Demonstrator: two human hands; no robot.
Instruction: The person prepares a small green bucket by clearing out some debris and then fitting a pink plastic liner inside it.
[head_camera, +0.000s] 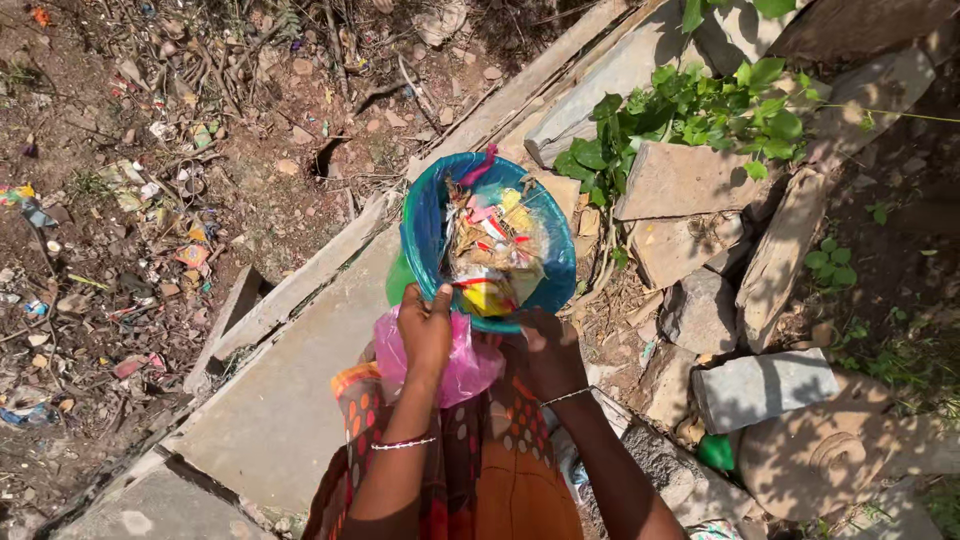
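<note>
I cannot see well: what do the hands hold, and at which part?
Both hands, left hand and right hand, hold the blue bin of rubbish at its near rim.

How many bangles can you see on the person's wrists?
2. One thin silver bangle circles the left wrist, below the hand gripping the blue plastic bin full of scraps. The other silver bangle sits on the right wrist. More may be hidden beneath the arms.
</note>
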